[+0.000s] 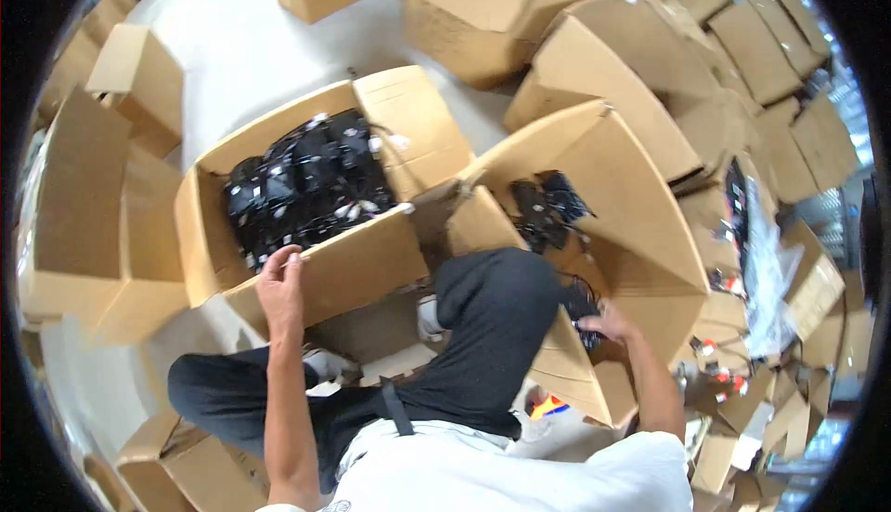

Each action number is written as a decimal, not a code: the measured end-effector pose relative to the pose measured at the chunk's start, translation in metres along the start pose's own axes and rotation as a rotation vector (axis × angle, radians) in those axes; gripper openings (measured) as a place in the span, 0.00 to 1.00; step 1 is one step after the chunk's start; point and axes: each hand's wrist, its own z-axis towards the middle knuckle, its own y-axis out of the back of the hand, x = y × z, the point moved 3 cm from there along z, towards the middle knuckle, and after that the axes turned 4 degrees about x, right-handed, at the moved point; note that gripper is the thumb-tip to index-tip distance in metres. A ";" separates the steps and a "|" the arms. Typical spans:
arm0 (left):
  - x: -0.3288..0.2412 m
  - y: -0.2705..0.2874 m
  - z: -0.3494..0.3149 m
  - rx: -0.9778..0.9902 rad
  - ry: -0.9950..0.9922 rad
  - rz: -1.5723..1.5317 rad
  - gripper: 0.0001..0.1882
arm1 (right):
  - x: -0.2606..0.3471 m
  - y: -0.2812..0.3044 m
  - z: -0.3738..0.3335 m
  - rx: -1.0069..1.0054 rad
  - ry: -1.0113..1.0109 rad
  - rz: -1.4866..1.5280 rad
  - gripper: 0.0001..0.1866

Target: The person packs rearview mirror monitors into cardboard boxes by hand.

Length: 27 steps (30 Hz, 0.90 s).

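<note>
A cardboard box (348, 271) on the left holds rows of black cable bundles (311, 173) with small white ends, perhaps power adapters. My left hand (280, 291) is at this box's near rim, fingers loosely bent and apart, holding nothing I can see. To the right, a larger cardboard box (640, 233) with raised flaps has a few loose black bundles (546, 206) inside. Down in its near part, my right hand (608, 321) closes its fingers on a black cable bundle (582, 303). The flap partly hides that bundle.
My legs (501, 326) are bent close behind both boxes. Tall cartons (83, 224) stand at the left, and another carton of black items (492, 11) is at the far side. At the right lie clear plastic wrap (768, 280) and cardboard pieces. An orange-and-blue object (546, 407) lies beside my leg.
</note>
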 end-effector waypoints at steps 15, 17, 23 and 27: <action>-0.171 -0.163 -0.068 0.548 0.022 -0.749 0.15 | 0.423 -0.104 -0.187 0.269 0.708 0.641 0.33; -0.160 -0.128 -0.058 0.308 -0.055 -0.833 0.16 | 0.450 -0.121 -0.189 0.316 0.873 0.532 0.32; -0.189 -0.012 -0.050 -0.060 -0.904 0.076 0.34 | 0.459 -0.178 -0.157 0.559 0.557 0.318 0.27; -0.178 -0.005 -0.075 0.216 -1.135 0.665 0.44 | 0.484 -0.221 -0.178 0.671 0.379 0.379 0.15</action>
